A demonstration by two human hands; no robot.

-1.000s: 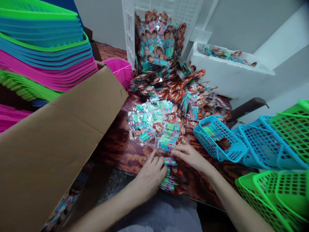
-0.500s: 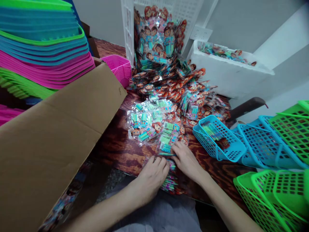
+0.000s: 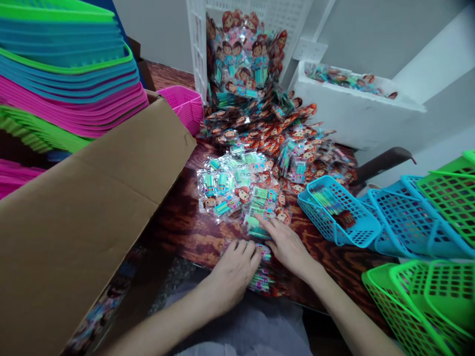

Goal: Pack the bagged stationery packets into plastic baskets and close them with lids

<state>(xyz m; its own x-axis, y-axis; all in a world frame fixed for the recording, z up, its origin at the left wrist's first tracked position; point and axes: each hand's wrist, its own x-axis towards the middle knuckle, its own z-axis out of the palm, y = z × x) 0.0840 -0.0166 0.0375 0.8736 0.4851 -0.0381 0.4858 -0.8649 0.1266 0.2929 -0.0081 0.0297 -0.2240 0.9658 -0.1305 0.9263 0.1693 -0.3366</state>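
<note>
My left hand (image 3: 235,271) is curled over a stack of small clear packets (image 3: 261,279) at the table's near edge, its fingers bent around the stack's far left side. My right hand (image 3: 291,247) lies just beyond, its index finger stretched out on a packet with a green insert (image 3: 256,220); the thumb reaches down near the stack. Nothing shows gripped in it. Ahead of both hands, loose shiny packets (image 3: 222,185) with blue-green pieces and cartoon heads are spread on the dark wood-patterned table (image 3: 193,242).
A large heap of packets (image 3: 260,128) spills from a white crate (image 3: 198,54). A white foam box (image 3: 334,109) stands behind right. Blue baskets (image 3: 356,230) and green baskets (image 3: 411,296) line the right. A cardboard box (image 3: 92,198) and stacked colourful baskets (image 3: 70,89) fill the left.
My right hand has moved from the packet edge by my left hand, its index finger now stretched forward on the green packet. My left hand stays on the stack.
</note>
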